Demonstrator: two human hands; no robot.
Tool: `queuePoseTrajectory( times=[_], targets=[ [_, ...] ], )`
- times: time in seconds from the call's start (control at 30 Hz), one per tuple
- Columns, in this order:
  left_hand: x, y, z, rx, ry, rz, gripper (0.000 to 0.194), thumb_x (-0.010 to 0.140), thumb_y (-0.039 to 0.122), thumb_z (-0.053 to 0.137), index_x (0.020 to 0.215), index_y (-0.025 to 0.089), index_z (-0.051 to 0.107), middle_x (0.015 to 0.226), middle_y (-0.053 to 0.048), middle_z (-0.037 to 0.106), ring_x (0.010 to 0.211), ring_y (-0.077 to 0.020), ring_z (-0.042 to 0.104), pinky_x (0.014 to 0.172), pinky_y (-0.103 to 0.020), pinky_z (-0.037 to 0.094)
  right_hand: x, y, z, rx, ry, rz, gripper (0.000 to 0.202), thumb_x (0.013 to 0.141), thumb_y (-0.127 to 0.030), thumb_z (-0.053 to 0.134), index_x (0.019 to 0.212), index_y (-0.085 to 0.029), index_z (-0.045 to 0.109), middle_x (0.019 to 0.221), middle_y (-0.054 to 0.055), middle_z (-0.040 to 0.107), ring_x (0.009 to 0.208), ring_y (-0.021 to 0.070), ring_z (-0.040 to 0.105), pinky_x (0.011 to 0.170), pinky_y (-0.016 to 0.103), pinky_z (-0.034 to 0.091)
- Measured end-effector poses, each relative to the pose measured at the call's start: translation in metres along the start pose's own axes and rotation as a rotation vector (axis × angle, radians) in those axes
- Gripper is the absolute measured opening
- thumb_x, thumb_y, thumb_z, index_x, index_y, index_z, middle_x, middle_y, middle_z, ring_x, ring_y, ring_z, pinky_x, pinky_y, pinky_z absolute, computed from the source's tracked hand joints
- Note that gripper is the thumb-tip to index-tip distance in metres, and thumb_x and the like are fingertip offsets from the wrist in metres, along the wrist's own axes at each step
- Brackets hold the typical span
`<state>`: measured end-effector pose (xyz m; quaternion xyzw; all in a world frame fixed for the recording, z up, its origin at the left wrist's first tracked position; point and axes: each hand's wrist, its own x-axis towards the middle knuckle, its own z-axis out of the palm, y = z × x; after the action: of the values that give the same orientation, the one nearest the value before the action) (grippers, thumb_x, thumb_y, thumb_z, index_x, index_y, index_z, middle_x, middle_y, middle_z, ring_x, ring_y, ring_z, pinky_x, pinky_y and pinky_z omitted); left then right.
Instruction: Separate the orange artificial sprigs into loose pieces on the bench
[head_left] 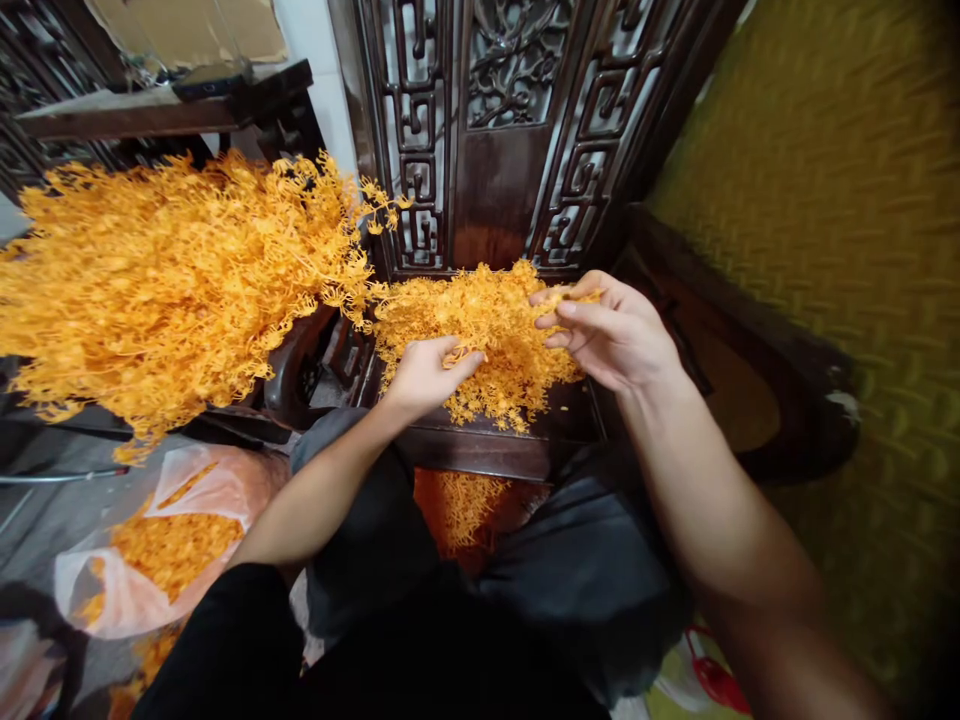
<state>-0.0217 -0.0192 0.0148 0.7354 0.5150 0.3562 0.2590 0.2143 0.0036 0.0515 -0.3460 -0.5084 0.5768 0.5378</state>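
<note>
right hand (626, 335) pinches orange sprig (583, 294); left hand (427, 375) at orange heap (487, 305), grip unclear

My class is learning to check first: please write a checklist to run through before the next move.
1. Right hand pinching an orange strand: ok.
2. Left hand holding a strand: cannot tell, orange bits blend together.
3. Small pile on the seat: ok.
4. Seat free of stray bits: not ok, one beside the pile.
5. Large pile apart from small pile: cannot tell, edges overlap in view.
6. Bag open: ok.
</note>
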Motion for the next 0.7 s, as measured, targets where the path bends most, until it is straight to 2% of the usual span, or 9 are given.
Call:
queuePoseTrajectory(
  times=[0.13, 0.2, 0.3, 0.4, 0.43, 0.53, 0.6, 0.67, 0.7],
  targets=[
    [-0.002, 0.003, 0.000, 0.100, 0.039, 0.074, 0.046, 0.089, 0.046, 0.060, 0.058, 0.021, 0.036, 0.052, 0.005, 0.031, 0.053, -0.0107, 0.032, 0.058, -0.030, 0.022, 0.001, -0.004, -0.003, 0.049, -0.015, -0.089, 0.020, 0.065, -0.021, 0.071, 0.077, -0.021, 0.055, 0.073, 0.001, 0.051, 0.059, 0.0111, 0.045, 0.042, 0.022, 0.031],
    [-0.002, 0.003, 0.000, 0.133, 0.057, 0.092, 0.047, 0.090, 0.046, 0.059, 0.058, 0.022, 0.034, 0.051, 0.005, 0.029, 0.052, -0.0108, 0.030, 0.058, -0.031, 0.022, 0.000, -0.005, -0.004, 0.050, -0.038, -0.101, 0.018, 0.070, -0.029, 0.068, 0.069, -0.021, 0.051, 0.067, 0.001, 0.041, 0.058, 0.0123, 0.040, 0.042, 0.024, 0.027],
    [-0.003, 0.002, 0.001, 0.185, 0.094, 0.103, 0.047, 0.091, 0.046, 0.058, 0.058, 0.022, 0.035, 0.051, 0.005, 0.027, 0.050, -0.0111, 0.027, 0.059, -0.032, 0.021, -0.003, -0.002, -0.002, -0.050, -0.012, -0.158, 0.038, 0.086, -0.052, 0.060, 0.066, -0.022, 0.047, 0.067, 0.001, 0.034, 0.056, 0.0135, 0.037, 0.042, 0.027, 0.026],
    [-0.004, -0.001, 0.002, 0.221, 0.095, 0.105, 0.045, 0.093, 0.046, 0.057, 0.059, 0.022, 0.040, 0.050, 0.005, 0.031, 0.050, -0.0119, 0.030, 0.059, -0.032, 0.022, -0.008, 0.006, 0.003, -0.342, 0.092, -0.328, 0.043, 0.089, -0.066, 0.063, 0.085, -0.023, 0.062, 0.071, 0.001, 0.041, 0.058, 0.0143, 0.041, 0.047, 0.029, 0.034],
    [-0.004, -0.001, 0.002, 0.232, 0.092, 0.107, 0.044, 0.093, 0.046, 0.057, 0.059, 0.022, 0.041, 0.050, 0.004, 0.032, 0.049, -0.0123, 0.031, 0.059, -0.032, 0.022, -0.009, 0.008, 0.005, -0.461, 0.110, -0.387, 0.045, 0.085, -0.068, 0.070, 0.097, -0.025, 0.066, 0.074, 0.001, 0.045, 0.060, 0.0149, 0.044, 0.051, 0.030, 0.038],
    [-0.006, -0.003, 0.005, 0.275, 0.091, 0.119, 0.043, 0.094, 0.047, 0.056, 0.060, 0.023, 0.045, 0.049, 0.003, 0.036, 0.049, -0.0134, 0.032, 0.059, -0.032, 0.021, -0.008, 0.012, 0.011, -0.680, 0.097, -0.496, 0.071, 0.072, -0.069, 0.084, 0.127, -0.029, 0.064, 0.082, 0.002, 0.054, 0.067, 0.0181, 0.051, 0.060, 0.033, 0.046],
    [-0.007, -0.003, 0.008, 0.307, 0.087, 0.132, 0.042, 0.095, 0.045, 0.056, 0.060, 0.023, 0.047, 0.049, 0.002, 0.039, 0.049, -0.0137, 0.033, 0.059, -0.033, 0.020, -0.003, 0.011, 0.011, -0.684, 0.080, -0.480, 0.074, 0.075, -0.073, 0.079, 0.132, -0.028, 0.064, 0.082, 0.002, 0.055, 0.068, 0.0186, 0.054, 0.061, 0.034, 0.047],
    [-0.009, -0.002, 0.010, 0.339, 0.073, 0.155, 0.040, 0.095, 0.043, 0.055, 0.062, 0.022, 0.050, 0.051, 0.001, 0.045, 0.049, -0.0140, 0.035, 0.059, -0.033, 0.020, 0.004, 0.008, 0.007, -0.615, 0.013, -0.365, 0.067, 0.085, -0.079, 0.063, 0.126, -0.025, 0.068, 0.079, 0.003, 0.055, 0.063, 0.0162, 0.053, 0.055, 0.031, 0.044],
    [-0.009, -0.002, 0.011, 0.355, 0.064, 0.168, 0.038, 0.095, 0.042, 0.055, 0.063, 0.022, 0.052, 0.052, 0.000, 0.047, 0.050, -0.0142, 0.036, 0.059, -0.033, 0.020, 0.007, 0.005, 0.003, -0.566, -0.064, -0.282, 0.068, 0.088, -0.081, 0.055, 0.121, -0.024, 0.070, 0.076, 0.002, 0.055, 0.059, 0.0145, 0.051, 0.051, 0.029, 0.041]
  ],
)
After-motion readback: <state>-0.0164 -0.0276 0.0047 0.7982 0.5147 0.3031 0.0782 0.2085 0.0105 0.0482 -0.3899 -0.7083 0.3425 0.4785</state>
